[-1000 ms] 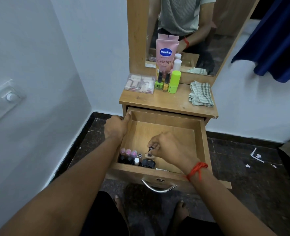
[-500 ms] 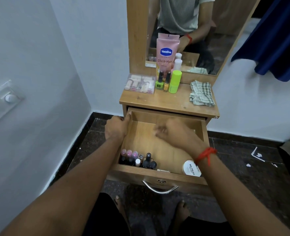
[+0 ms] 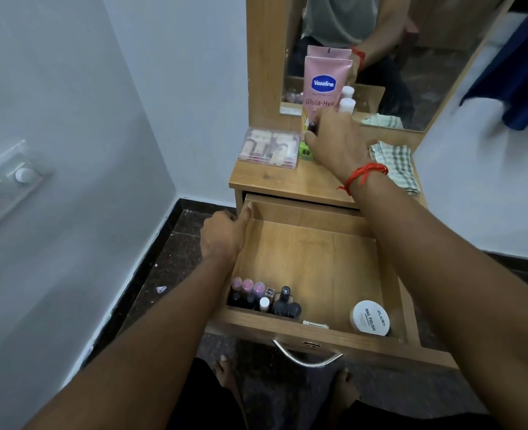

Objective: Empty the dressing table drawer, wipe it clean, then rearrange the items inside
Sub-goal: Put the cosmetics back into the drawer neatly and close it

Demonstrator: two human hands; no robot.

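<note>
The wooden drawer is pulled out wide. Several small nail polish bottles stand in its front left corner, and a white round nail polish jar sits at the front right. My left hand grips the drawer's left wall near the back. Up on the tabletop, my right hand pinches a dark-capped nail polish bottle that stands in front of the pink Vaseline tube. That hand hides the other bottles there.
A clear plastic box lies at the tabletop's left and a checked cloth at its right. A white-capped bottle stands against the mirror. The wall with a switch panel is close on the left. My bare feet are below the drawer handle.
My right hand has left the bottles in the drawer's front corner and moved up to the tabletop, where it now pinches a bottle. The left hand has stayed on the drawer wall.
</note>
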